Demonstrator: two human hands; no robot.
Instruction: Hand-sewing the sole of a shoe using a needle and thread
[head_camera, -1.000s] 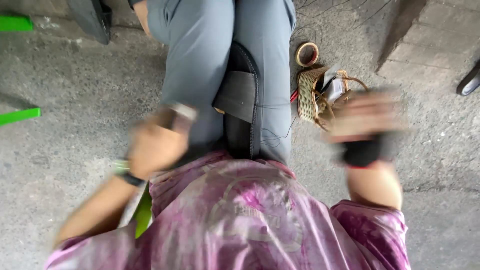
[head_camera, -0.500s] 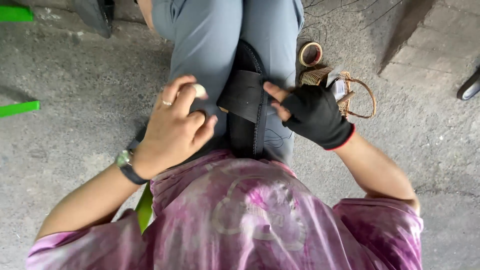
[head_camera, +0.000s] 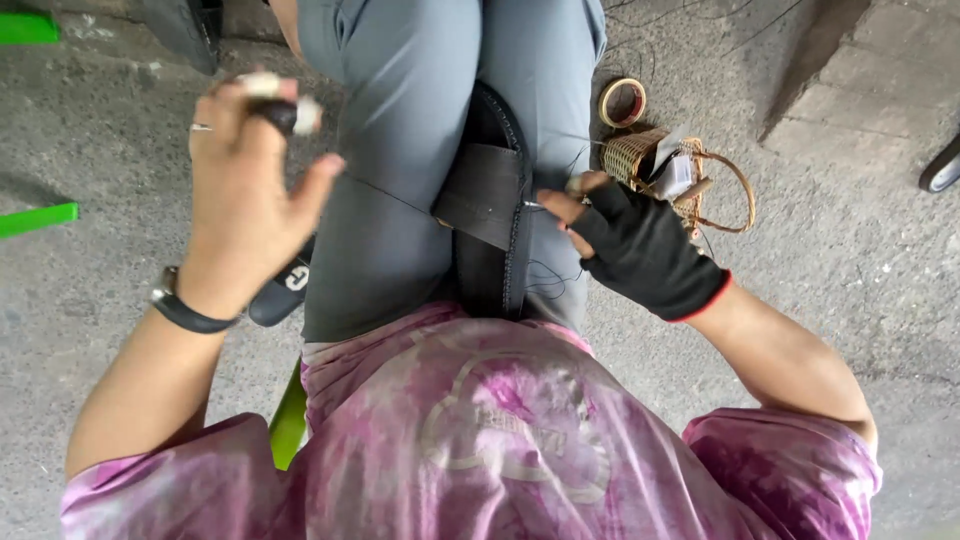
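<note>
Above the grey concrete floor, a black sandal, seemingly stiff yet light, lies between the knees, the gloved right hand pinching a needle at its rim, the left hand raised, fingers closed around thread.

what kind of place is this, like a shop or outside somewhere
Probably an outdoor or street-side spot for mending shoes by hand. The ground is bare rough concrete, a black sandal lies clamped between the knees, and a small woven basket and a roll of tape sit on the ground.
</note>
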